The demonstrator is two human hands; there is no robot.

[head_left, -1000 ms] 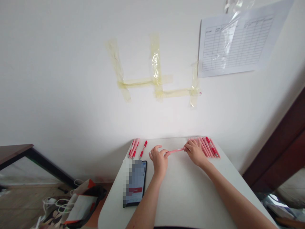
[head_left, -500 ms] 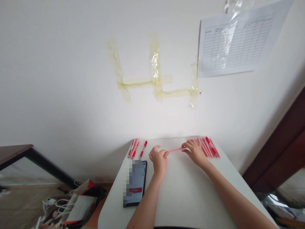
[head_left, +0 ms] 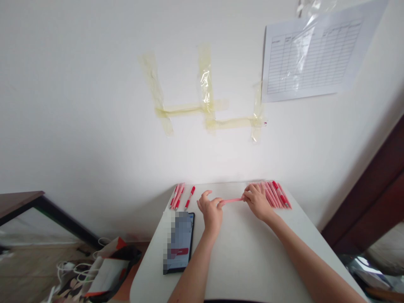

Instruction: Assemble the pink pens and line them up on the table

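Note:
A slim pink pen (head_left: 232, 200) lies nearly level between my hands above the white table. My left hand (head_left: 211, 212) pinches its left end between thumb and fingertip, other fingers raised. At the right end, the thumb and fingers of my right hand (head_left: 258, 203) are closed on it. Just beyond my right hand is a row of pink and red pens (head_left: 277, 195), partly hidden by that hand. To the left of my left hand lie a single red pen (head_left: 190, 198) and a small group of pink and red pens (head_left: 177, 197).
A phone (head_left: 181, 244), partly pixelated, lies on the white table (head_left: 246, 261) by my left forearm. Behind is a wall with yellowish tape (head_left: 206, 84) and a printed sheet (head_left: 312, 59). Bags (head_left: 107, 269) stand on the floor at left; dark wooden furniture (head_left: 362, 189) is at right.
My right hand has shifted slightly, and its fingers have closed on the pen's right end. That end has dipped, so the pen is more level. My left hand has barely moved.

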